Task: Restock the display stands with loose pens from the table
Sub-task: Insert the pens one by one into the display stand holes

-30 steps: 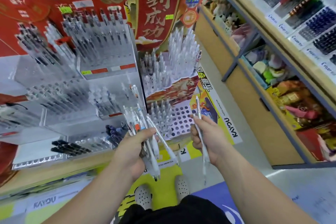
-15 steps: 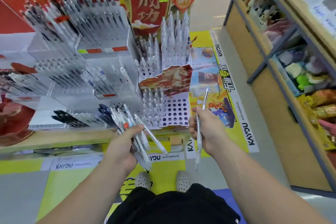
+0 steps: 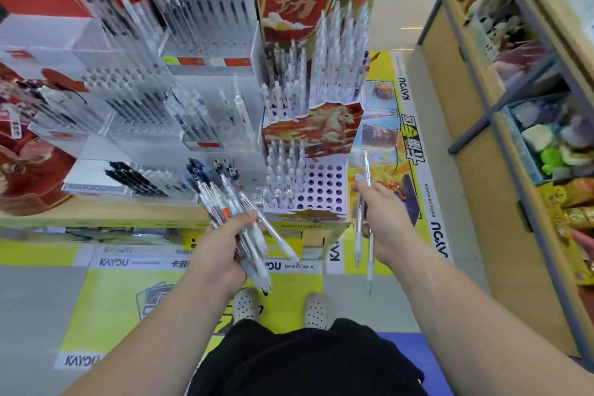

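Head view is showing the left hand gripping a bundle of loose pens while the right hand is pinching two clear pens. Slotting seems underway: one pen is needing to be lined up over an empty hole in the perforated stand just ahead of the right hand.

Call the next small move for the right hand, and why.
Probably move the right hand left and drop a pen into an empty hole: it pinches pens beside the rack, whose right columns stand empty; the left hand holds the bundle.
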Action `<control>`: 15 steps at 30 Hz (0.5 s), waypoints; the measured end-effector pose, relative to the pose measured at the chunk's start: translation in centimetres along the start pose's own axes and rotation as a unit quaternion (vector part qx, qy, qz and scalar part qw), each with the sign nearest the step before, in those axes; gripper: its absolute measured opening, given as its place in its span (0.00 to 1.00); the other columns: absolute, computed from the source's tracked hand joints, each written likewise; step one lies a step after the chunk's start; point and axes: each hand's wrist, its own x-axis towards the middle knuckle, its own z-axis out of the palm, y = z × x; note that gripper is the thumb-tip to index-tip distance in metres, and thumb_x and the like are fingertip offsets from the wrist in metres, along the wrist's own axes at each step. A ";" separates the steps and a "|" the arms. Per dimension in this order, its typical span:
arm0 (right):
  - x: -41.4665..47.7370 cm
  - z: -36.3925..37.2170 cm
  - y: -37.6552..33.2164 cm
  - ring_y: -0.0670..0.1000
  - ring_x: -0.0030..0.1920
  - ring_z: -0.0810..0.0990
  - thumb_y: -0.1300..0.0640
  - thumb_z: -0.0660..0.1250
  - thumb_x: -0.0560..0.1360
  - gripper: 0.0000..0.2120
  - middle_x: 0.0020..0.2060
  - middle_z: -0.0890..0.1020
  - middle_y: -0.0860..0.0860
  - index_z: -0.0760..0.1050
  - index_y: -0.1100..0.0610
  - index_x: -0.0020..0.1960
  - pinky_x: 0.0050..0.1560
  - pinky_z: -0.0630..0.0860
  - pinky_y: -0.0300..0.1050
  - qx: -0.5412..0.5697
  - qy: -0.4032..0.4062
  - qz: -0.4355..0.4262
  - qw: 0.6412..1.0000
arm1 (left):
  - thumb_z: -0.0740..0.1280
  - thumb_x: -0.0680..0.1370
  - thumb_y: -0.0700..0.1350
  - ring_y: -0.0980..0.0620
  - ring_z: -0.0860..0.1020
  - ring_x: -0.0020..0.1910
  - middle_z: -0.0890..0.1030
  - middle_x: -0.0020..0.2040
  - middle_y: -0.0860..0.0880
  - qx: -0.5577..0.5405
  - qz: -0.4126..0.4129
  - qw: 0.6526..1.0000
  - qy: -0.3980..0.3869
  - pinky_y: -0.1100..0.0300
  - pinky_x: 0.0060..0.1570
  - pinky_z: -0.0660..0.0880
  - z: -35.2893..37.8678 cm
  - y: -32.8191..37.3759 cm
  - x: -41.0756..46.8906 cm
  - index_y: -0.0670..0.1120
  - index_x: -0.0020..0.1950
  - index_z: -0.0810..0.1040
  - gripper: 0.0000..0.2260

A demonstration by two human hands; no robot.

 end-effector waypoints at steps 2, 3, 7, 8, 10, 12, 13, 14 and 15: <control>0.0 0.2 -0.2 0.50 0.33 0.62 0.51 0.62 0.84 0.10 0.36 0.65 0.51 0.80 0.54 0.57 0.27 0.60 0.41 0.013 -0.008 -0.011 1.000 | 0.74 0.75 0.40 0.48 0.77 0.26 0.79 0.39 0.41 -0.006 -0.002 1.000 0.003 0.56 0.34 0.75 -0.3 -0.1 0.3 0.36 0.65 0.78 0.20; 0.0 0.3 -0.3 0.49 0.32 0.62 0.51 0.63 0.84 0.10 0.35 0.65 0.50 0.80 0.54 0.57 0.26 0.59 0.40 0.031 -0.019 -0.010 0.999 | 0.75 0.75 0.40 0.47 0.77 0.26 0.79 0.39 0.41 -0.008 -0.003 1.000 0.003 0.56 0.33 0.75 -0.5 -0.2 0.4 0.35 0.68 0.76 0.23; 0.3 0.2 -0.3 0.47 0.29 0.59 0.52 0.63 0.85 0.10 0.32 0.65 0.47 0.79 0.56 0.59 0.25 0.56 0.39 0.110 -0.082 -0.004 0.991 | 0.75 0.74 0.41 0.47 0.77 0.27 0.80 0.40 0.42 -0.006 -0.001 1.000 -0.013 0.57 0.31 0.76 -0.4 -0.1 0.7 0.36 0.71 0.74 0.26; 0.3 0.1 -0.2 0.47 0.29 0.59 0.52 0.63 0.85 0.10 0.32 0.66 0.47 0.79 0.56 0.59 0.25 0.56 0.39 0.111 -0.091 -0.009 0.990 | 0.75 0.74 0.41 0.47 0.77 0.27 0.79 0.40 0.43 -0.005 0.000 1.000 -0.018 0.57 0.31 0.76 -0.3 0.0 0.7 0.36 0.71 0.74 0.26; 0.4 -0.2 -0.2 0.46 0.28 0.59 0.54 0.63 0.85 0.10 0.32 0.69 0.47 0.78 0.58 0.59 0.25 0.55 0.38 0.096 -0.099 -0.022 0.990 | 0.75 0.74 0.41 0.48 0.77 0.27 0.80 0.39 0.43 -0.003 0.002 1.000 -0.024 0.56 0.32 0.77 -0.2 0.1 0.6 0.36 0.71 0.74 0.27; 0.5 -0.5 -0.4 0.46 0.27 0.59 0.54 0.64 0.84 0.08 0.34 0.72 0.49 0.77 0.59 0.56 0.24 0.56 0.37 0.074 -0.096 -0.043 0.992 | 0.75 0.74 0.41 0.48 0.77 0.27 0.79 0.39 0.43 0.002 0.005 1.000 -0.028 0.55 0.33 0.76 -0.2 0.1 0.7 0.36 0.71 0.74 0.27; 0.5 -0.6 -0.4 0.45 0.26 0.60 0.55 0.65 0.83 0.07 0.35 0.73 0.50 0.77 0.59 0.54 0.24 0.57 0.37 0.059 -0.090 -0.060 0.992 | 0.76 0.74 0.41 0.48 0.77 0.27 0.79 0.39 0.43 0.002 0.006 1.000 -0.030 0.55 0.33 0.76 -0.3 0.1 0.7 0.36 0.71 0.74 0.27; 0.5 -0.6 -0.6 0.45 0.26 0.62 0.55 0.66 0.83 0.06 0.37 0.75 0.52 0.78 0.59 0.52 0.25 0.59 0.37 0.036 -0.081 -0.082 0.993 | 0.76 0.73 0.40 0.47 0.77 0.28 0.79 0.40 0.43 0.003 0.008 0.999 -0.031 0.55 0.33 0.77 -0.3 0.1 0.8 0.36 0.71 0.74 0.27; 0.5 -0.7 -0.6 0.44 0.26 0.65 0.56 0.67 0.82 0.06 0.38 0.77 0.54 0.78 0.58 0.50 0.26 0.62 0.36 0.000 -0.067 -0.110 0.992 | 0.76 0.73 0.40 0.47 0.78 0.29 0.80 0.41 0.42 0.002 0.010 0.999 -0.030 0.55 0.33 0.77 -0.3 0.0 0.8 0.36 0.70 0.74 0.27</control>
